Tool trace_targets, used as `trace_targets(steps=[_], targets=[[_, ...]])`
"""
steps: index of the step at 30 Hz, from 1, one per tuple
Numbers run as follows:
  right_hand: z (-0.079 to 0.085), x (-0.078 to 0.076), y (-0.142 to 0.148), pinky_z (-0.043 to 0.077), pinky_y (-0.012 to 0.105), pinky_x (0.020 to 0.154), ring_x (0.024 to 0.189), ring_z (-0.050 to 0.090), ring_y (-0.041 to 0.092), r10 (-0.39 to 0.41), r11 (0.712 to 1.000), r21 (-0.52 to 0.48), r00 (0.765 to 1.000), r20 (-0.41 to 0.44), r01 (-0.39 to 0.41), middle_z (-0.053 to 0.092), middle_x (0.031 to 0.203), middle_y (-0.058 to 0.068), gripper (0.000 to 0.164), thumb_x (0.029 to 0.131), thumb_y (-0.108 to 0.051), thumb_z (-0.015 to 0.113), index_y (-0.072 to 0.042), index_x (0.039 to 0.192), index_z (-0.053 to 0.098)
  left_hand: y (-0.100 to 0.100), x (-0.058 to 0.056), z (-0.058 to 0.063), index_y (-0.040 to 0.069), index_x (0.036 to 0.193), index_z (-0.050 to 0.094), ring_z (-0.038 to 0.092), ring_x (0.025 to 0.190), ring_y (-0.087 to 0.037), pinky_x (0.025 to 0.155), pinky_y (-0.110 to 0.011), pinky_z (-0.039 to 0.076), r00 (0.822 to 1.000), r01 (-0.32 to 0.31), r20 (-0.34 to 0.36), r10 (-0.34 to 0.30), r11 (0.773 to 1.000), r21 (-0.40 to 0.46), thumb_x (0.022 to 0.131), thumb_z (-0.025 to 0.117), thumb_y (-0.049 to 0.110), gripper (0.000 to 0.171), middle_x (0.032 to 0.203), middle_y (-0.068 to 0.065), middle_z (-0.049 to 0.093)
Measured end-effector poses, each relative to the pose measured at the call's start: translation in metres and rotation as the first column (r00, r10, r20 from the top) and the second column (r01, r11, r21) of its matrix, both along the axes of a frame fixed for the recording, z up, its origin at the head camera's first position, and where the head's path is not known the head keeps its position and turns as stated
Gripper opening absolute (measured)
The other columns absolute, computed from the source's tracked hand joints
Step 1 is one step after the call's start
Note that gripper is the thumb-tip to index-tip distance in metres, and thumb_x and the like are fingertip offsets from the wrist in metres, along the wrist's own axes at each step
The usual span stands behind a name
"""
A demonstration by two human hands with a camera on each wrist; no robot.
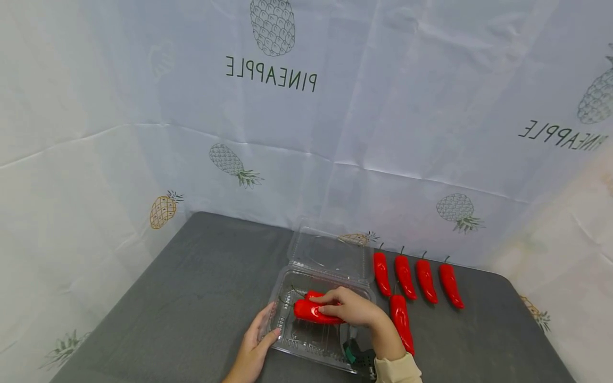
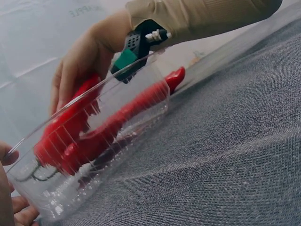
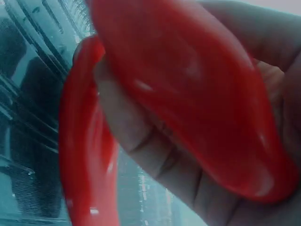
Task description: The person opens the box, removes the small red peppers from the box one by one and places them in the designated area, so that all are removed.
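A clear plastic clamshell box (image 1: 306, 340) lies open on the dark grey table. My left hand (image 1: 253, 344) grips its left wall, thumb at the rim and fingers outside. My right hand (image 1: 354, 307) reaches into the box and holds a red chili pepper (image 1: 313, 313) between thumb and fingers; the right wrist view shows that pepper (image 3: 188, 89) large across the palm. A second red pepper (image 3: 84, 141) lies in the box, just beyond the fingers; in the head view it is mostly hidden behind the held one. Thin green stems point left.
Behind the box, its transparent lid (image 1: 330, 252) is folded back toward the curtain (image 1: 383, 106). Right of the box stand several red peppers in a row, one of them (image 1: 450, 284) farthest right. Another pepper (image 1: 401, 322) lies nearer, close to my right forearm.
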State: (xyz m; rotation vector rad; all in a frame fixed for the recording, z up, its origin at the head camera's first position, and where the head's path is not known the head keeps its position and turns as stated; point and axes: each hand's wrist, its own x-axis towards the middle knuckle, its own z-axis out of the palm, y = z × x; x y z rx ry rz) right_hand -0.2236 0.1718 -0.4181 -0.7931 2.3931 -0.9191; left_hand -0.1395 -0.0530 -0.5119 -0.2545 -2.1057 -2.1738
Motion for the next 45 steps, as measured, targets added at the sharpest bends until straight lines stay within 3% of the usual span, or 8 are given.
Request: trace_targets(steps=[7,16,21,28,31,34,38,45], targets=[[0.008,0.006,0.009,0.046,0.022,0.071,0.095,0.053,0.017,-0.083,0.994,-0.071,0.996,-0.014,0.082,0.063,0.118,0.013,0.036,0.093,-0.025,0.056,-0.007,0.124,0.060,-0.001,-0.001,0.002,-0.004,0.139,0.034,0.031,0.119,0.020,0.098,0.000,0.023,0.998,0.021,0.060,-0.020,1.000,-0.002,0.093,0.053,0.012,0.052,0.144,-0.026,0.036],[0.014,0.017,0.030,0.045,0.022,0.062,0.089,0.049,0.019,-0.198,0.967,-0.157,0.980,0.022,0.199,0.059,0.122,0.021,0.040,0.093,-0.024,0.057,-0.003,0.126,0.057,-0.001,-0.001,-0.003,-0.010,0.136,0.034,0.034,0.120,0.017,0.098,0.000,0.024,0.999,0.007,-0.040,-0.007,1.000,0.013,0.092,0.051,0.004,0.049,0.140,-0.033,0.036],[0.018,0.025,0.042,0.049,0.022,0.067,0.106,0.051,0.027,-0.265,0.950,-0.160,0.963,0.039,0.268,0.054,0.130,0.023,0.043,0.093,-0.028,0.056,-0.002,0.127,0.056,-0.001,0.000,-0.003,-0.009,0.136,0.035,0.034,0.120,0.017,0.098,-0.001,0.025,0.998,-0.006,-0.066,0.006,1.000,0.000,0.092,0.052,0.004,0.048,0.138,-0.034,0.038],[0.020,0.034,0.056,0.049,0.023,0.065,0.094,0.052,0.021,-0.355,0.920,-0.171,0.935,0.017,0.352,0.055,0.127,0.023,0.045,0.093,-0.028,0.056,-0.002,0.129,0.054,0.000,-0.001,-0.001,-0.006,0.138,0.034,0.032,0.126,0.010,0.098,-0.001,0.024,0.999,0.014,0.030,-0.013,1.000,0.000,0.093,0.053,0.008,0.051,0.144,-0.029,0.035],[0.019,0.038,0.061,0.049,0.022,0.066,0.094,0.052,0.020,-0.427,0.887,-0.188,0.904,0.011,0.422,0.057,0.126,0.022,0.045,0.092,-0.027,0.057,-0.002,0.129,0.054,-0.001,-0.001,0.001,-0.004,0.140,0.030,0.028,0.137,-0.013,0.098,0.000,0.021,0.996,0.038,0.076,-0.038,0.999,-0.004,0.094,0.052,0.011,0.053,0.147,-0.027,0.031],[0.018,0.042,0.066,0.050,0.022,0.066,0.099,0.051,0.022,-0.531,0.827,-0.206,0.847,0.018,0.523,0.056,0.128,0.021,0.043,0.091,-0.025,0.058,-0.003,0.128,0.055,-0.002,-0.001,0.003,-0.003,0.141,0.028,0.020,0.139,-0.035,0.097,0.001,0.020,0.993,0.054,0.105,-0.053,0.999,-0.004,0.095,0.051,0.014,0.055,0.148,-0.025,0.029],[0.019,0.046,0.076,0.050,0.023,0.064,0.101,0.050,0.022,-0.650,0.737,-0.209,0.758,0.043,0.643,0.052,0.133,0.020,0.042,0.091,-0.024,0.058,-0.004,0.129,0.055,-0.003,-0.001,0.005,-0.003,0.142,0.028,0.020,0.138,-0.037,0.098,0.000,0.021,0.991,0.053,0.124,-0.053,0.999,-0.001,0.094,0.051,0.014,0.055,0.149,-0.024,0.029],[0.021,0.049,0.103,0.052,0.020,0.069,0.094,0.050,0.009,-0.748,0.644,-0.204,0.663,0.038,0.738,0.049,0.138,0.016,0.048,0.094,-0.031,0.054,-0.007,0.134,0.049,-0.002,-0.001,0.005,-0.003,0.141,0.030,0.027,0.137,-0.026,0.099,-0.001,0.023,0.993,0.036,0.115,-0.033,0.999,-0.017,0.094,0.052,0.015,0.055,0.147,-0.024,0.032]])
